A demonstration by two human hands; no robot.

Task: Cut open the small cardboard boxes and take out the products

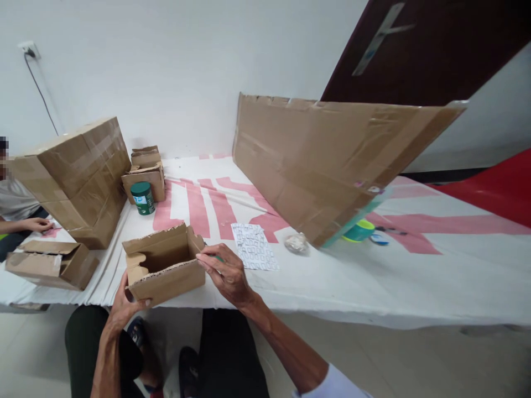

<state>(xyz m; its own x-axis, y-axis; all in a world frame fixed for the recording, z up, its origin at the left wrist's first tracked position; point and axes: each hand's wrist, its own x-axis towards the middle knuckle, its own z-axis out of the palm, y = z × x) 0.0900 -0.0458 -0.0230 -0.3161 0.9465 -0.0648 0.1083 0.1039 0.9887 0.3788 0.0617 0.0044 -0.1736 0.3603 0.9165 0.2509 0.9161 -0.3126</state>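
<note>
An open-topped cardboard box (172, 284) with ragged cut edges sits tilted at the table's front edge. My left hand (124, 304) grips its lower left corner, thumb along the front wall. At the box's top right corner, my right hand (226, 273) is closed in a pinch, fingertips against the rim. A small bit of green shows between those fingers; what it belongs to is hidden. Right of the box lies a white sheet (255, 249) printed with small outlined shapes. A clear plastic bag (296, 243) of small contents rests beside the sheet.
A dark green tub (143, 199) stands near another cardboard box (145, 179) at the back left. A large taped carton (78, 177) separates off another person's hand (39, 225) and a low box (53, 265). A big cardboard panel (315, 149) leans before a green tape roll (360, 229).
</note>
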